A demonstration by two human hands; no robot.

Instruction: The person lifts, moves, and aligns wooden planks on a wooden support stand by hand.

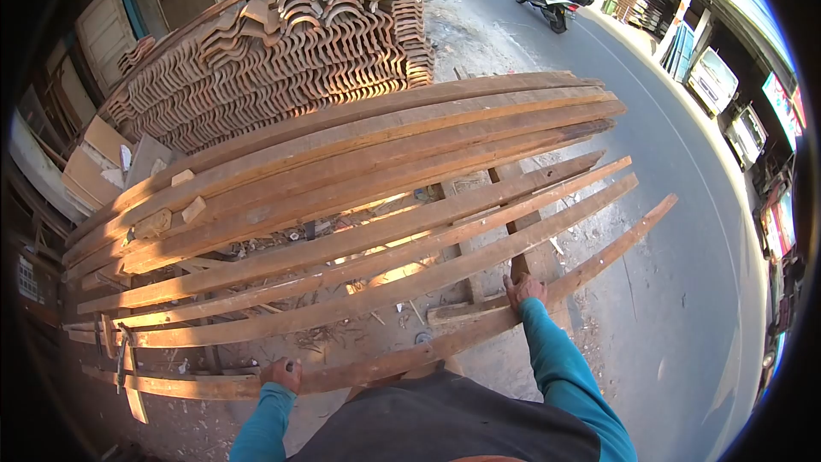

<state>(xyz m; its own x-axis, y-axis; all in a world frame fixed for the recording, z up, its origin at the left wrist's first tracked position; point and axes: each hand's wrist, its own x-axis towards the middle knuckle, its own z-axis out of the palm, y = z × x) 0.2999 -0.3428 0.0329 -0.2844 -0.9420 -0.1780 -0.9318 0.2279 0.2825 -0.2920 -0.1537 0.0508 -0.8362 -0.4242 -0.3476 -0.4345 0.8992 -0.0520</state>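
Closest to my body lies a long wooden plank [368, 370], running from the lower left to the right edge of the lumber. My left hand [280, 374] is closed round its upper edge, left of my torso. Farther right, my right hand [523, 291] grips the same plank, its fingers on the far edge beside a wooden crosspiece [520, 263]. Just beyond lies another long plank [385, 295], parallel and apart from the held one. A hammer-like tool [125, 346] sits at the planks' left end.
More long beams [368, 133] lie beyond, with small wood blocks [154, 224] on them. Stacked roof tiles [282, 77] stand behind. A road [676, 248] runs along the right, with people on motorbikes [552, 0] and parked vehicles [712, 81]. Wood scraps litter the ground.
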